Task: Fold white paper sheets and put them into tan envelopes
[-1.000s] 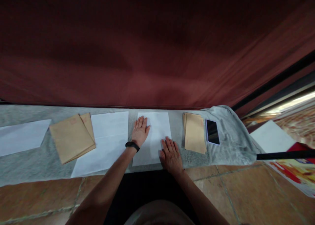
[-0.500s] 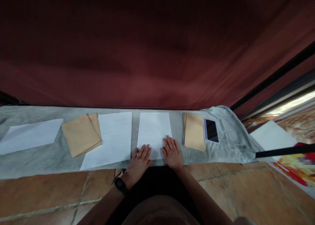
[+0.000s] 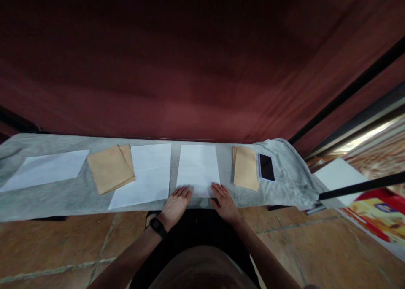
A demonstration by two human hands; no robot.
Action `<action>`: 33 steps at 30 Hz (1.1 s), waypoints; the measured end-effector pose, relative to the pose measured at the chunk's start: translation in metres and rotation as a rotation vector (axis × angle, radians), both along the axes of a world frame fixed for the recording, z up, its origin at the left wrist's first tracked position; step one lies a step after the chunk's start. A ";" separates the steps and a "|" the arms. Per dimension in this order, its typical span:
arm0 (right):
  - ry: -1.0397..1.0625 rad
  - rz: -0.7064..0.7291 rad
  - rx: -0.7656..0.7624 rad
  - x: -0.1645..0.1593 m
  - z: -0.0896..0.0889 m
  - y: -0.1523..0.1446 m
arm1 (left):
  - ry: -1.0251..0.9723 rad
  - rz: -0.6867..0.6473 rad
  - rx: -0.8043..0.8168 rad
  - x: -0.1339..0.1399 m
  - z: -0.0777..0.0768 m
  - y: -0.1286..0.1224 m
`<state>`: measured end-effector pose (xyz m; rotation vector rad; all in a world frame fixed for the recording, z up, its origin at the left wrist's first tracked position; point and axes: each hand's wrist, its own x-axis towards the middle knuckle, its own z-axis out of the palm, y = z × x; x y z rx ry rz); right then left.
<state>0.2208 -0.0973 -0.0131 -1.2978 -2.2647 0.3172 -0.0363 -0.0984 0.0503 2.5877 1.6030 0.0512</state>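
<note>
A white sheet of paper (image 3: 198, 166) lies flat in front of me on the grey cloth. My left hand (image 3: 177, 202), wearing a black watch (image 3: 157, 227) at the wrist, rests its fingertips on the sheet's near left corner. At the near right corner, the fingers of my right hand (image 3: 224, 202) lie over the paper's edge, with the thumb apart. Both hands are open, fingers slightly bent. Left of this sheet are larger white paper (image 3: 152, 175) and brown envelopes (image 3: 110, 168), which overlap its left side. More brown envelopes (image 3: 246, 168) are stacked to the right.
A phone (image 3: 267, 168) lies right of the envelopes on the grey cloth (image 3: 291, 179). Another white sheet (image 3: 47, 166) is at the far left. A dark red curtain (image 3: 190, 90) hangs behind the table. Black bars (image 3: 363, 185) and a printed box (image 3: 379, 213) stand at right.
Both hands have slid back toward me, from lying on the sheet to its near corners, and their fingers are more bent. The view has shifted slightly.
</note>
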 end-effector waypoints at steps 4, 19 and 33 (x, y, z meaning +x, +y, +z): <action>0.203 -0.062 -0.064 0.012 0.001 -0.004 | -0.247 -0.034 -0.048 -0.017 0.016 -0.018; 0.528 -0.304 -0.310 0.000 0.040 0.024 | -1.101 0.353 -0.135 -0.047 0.047 0.007; 0.270 -0.514 -0.170 -0.014 0.009 0.054 | -0.824 0.673 -0.107 -0.020 -0.031 0.043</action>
